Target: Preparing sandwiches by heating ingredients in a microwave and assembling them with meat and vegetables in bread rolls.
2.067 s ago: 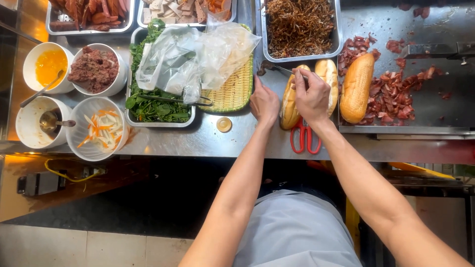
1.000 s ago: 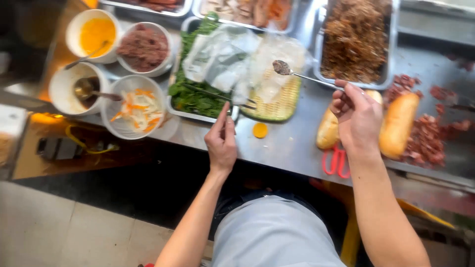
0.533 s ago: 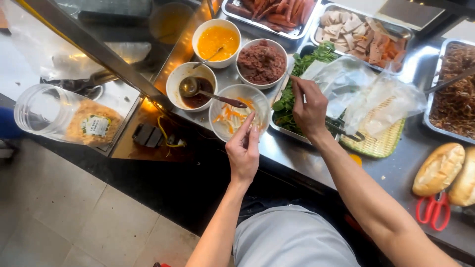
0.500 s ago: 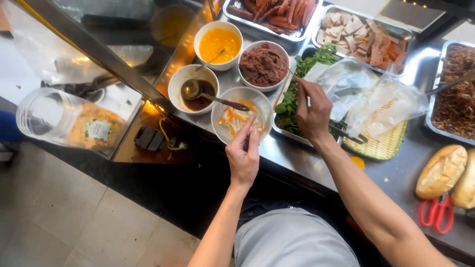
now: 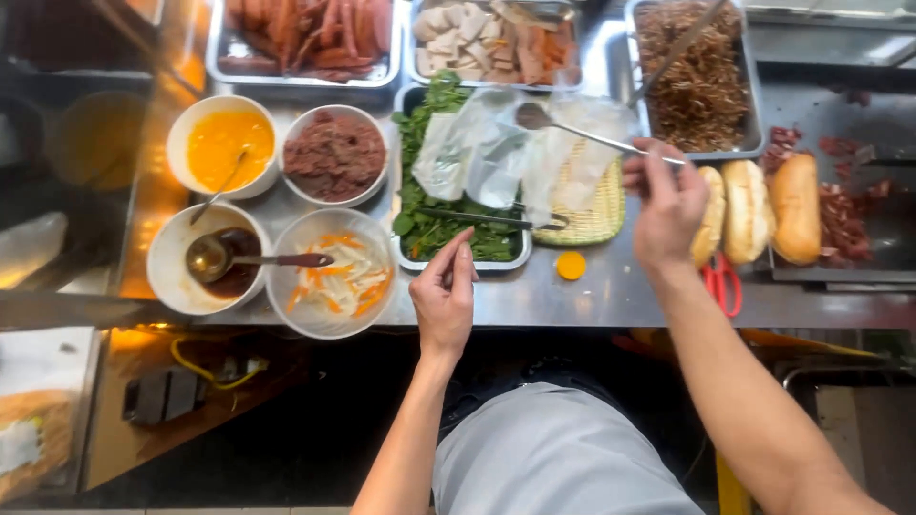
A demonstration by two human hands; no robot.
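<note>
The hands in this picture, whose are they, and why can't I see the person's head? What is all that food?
The camera sits on the person's head and looks down, so you see only their arms. The right hand holds a long spoon over a tray of green leaves. The left hand holds nothing and rests at the steel counter edge, beside a bowl of white and orange vegetable strips. Nearby are a bowl of yellow sauce, a bowl of brown paste, bread rolls and red scissors.

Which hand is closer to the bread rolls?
The right hand. It holds a spoon and lies against the bread rolls. The left hand sits by the greens tray.
</note>
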